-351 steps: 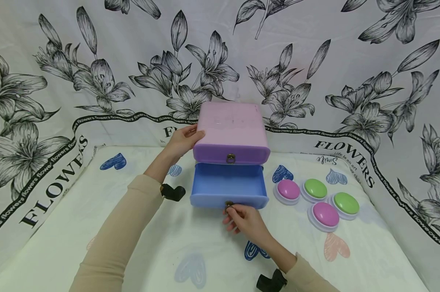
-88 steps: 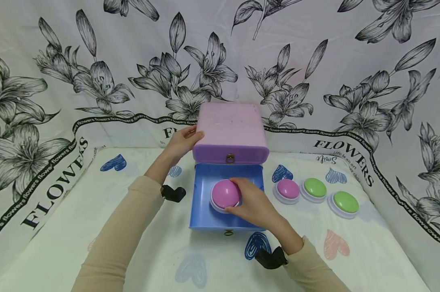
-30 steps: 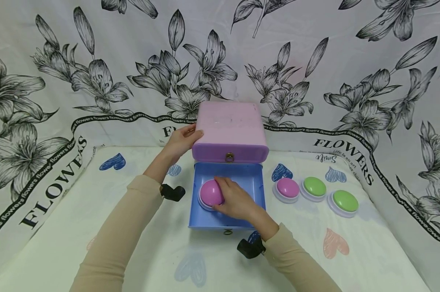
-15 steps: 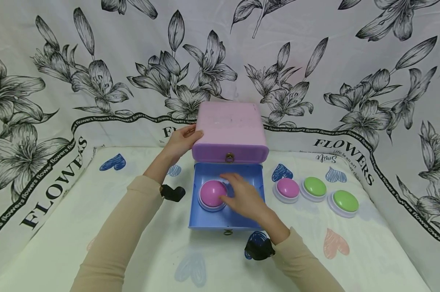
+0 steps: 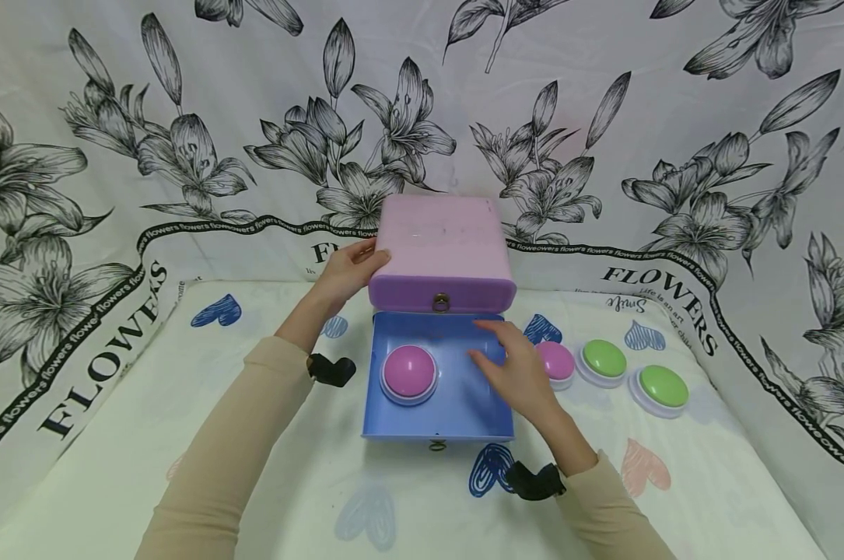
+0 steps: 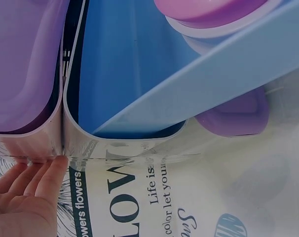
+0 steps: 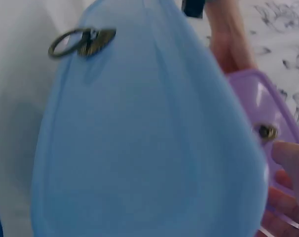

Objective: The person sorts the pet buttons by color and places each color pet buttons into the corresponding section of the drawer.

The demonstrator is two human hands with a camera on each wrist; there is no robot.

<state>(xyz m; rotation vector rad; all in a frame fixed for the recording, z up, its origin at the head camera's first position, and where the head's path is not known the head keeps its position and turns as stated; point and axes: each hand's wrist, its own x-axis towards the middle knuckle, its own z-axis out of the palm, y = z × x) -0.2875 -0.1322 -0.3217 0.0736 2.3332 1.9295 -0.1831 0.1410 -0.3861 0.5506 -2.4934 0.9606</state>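
Note:
A pink dome-topped round button [image 5: 409,372] with a white base sits in the left half of the pulled-out blue drawer [image 5: 439,420]. My right hand [image 5: 523,369] hovers over the drawer's right side, thumb and fingers spread, with nothing between them. My left hand [image 5: 351,274] rests against the left side of the pink drawer cabinet [image 5: 443,233], thumb over its top edge. In the left wrist view its fingers [image 6: 33,180] lie straight along the cabinet's side. The purple upper drawer [image 5: 407,294] is closed.
To the right on the white heart-print cloth [image 5: 288,467] stand another pink button [image 5: 556,362], partly behind my right hand, and two green ones, a nearer one [image 5: 663,386] and a farther one [image 5: 605,359]. A flower-print cloth [image 5: 534,47] hangs behind.
Earlier the right hand pulled the blue drawer out by its ring, then held a pink button in it. It has let go on the left side and moved right. The left hand stays put.

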